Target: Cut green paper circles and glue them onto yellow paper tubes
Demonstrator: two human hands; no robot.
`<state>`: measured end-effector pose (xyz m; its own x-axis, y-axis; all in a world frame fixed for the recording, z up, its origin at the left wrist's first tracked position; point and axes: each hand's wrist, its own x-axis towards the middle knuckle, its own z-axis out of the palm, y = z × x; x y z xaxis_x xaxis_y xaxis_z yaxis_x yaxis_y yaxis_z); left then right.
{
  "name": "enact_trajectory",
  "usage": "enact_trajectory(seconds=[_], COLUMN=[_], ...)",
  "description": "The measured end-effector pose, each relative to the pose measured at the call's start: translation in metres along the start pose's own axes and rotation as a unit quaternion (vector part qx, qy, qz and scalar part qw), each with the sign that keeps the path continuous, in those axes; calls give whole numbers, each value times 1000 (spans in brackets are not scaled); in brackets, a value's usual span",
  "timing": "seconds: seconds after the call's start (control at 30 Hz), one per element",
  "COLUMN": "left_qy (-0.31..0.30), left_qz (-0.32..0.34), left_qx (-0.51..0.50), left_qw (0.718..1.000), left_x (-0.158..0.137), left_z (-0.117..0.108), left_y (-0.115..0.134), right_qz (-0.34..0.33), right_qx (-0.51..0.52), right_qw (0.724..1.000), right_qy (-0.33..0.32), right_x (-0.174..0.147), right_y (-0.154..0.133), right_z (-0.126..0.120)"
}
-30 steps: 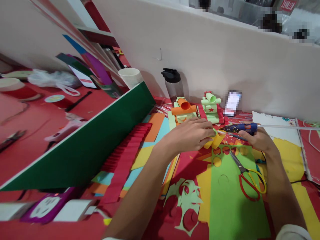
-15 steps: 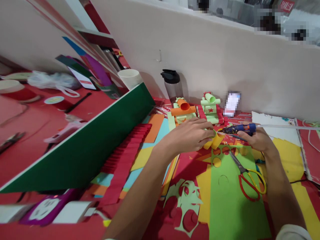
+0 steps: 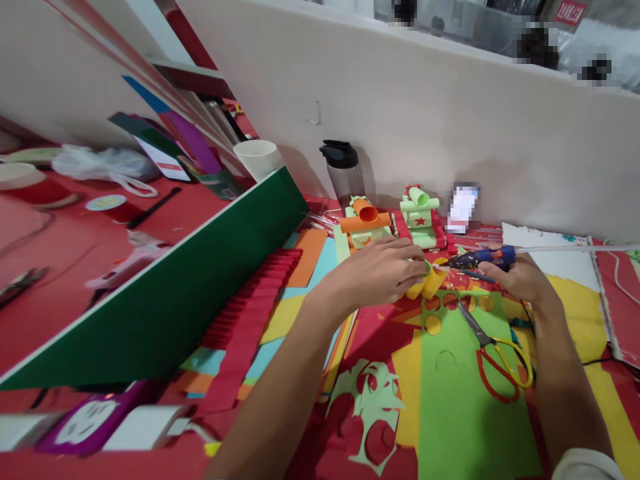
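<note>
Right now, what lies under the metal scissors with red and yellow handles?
Mostly a flat green paper sheet with round holes; whatever the scissors directly cover cannot be seen.

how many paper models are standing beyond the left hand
2: an orange-tubed model in front of the bottle, and a green-tubed model to its right. The left hand could hide others.

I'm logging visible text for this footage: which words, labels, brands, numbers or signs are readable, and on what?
No words or numbers are readable.
Red star, a symbol only: on the pale green paper model.
Red sign, upper right: white lettering, too blurred.
Phone by the wall: screen pixelated.
White screen at left: too small.
Round lid: too blurred.
Glue gun in the right hand: no legible lettering.
</note>
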<state>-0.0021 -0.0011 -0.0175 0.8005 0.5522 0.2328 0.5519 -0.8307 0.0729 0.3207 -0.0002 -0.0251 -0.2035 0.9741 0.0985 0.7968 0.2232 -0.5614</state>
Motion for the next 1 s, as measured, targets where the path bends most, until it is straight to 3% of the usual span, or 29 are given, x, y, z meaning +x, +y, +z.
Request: enact_trajectory(seconds=[0.63, 1.0], left_qy=[3, 1], left_qz=[4, 6], left_qx=[-3, -4], left_qw=[1000, 1000], left_x=[-1, -1], left_z=[0, -2], left_y=[-1, 1], right_qz=[39, 7], right_qx=[33, 63], right_qw=[998, 997], right_qy=[-26, -41], right_x=[-5, -6], right_y=[-3, 1], right_z=[-16, -23])
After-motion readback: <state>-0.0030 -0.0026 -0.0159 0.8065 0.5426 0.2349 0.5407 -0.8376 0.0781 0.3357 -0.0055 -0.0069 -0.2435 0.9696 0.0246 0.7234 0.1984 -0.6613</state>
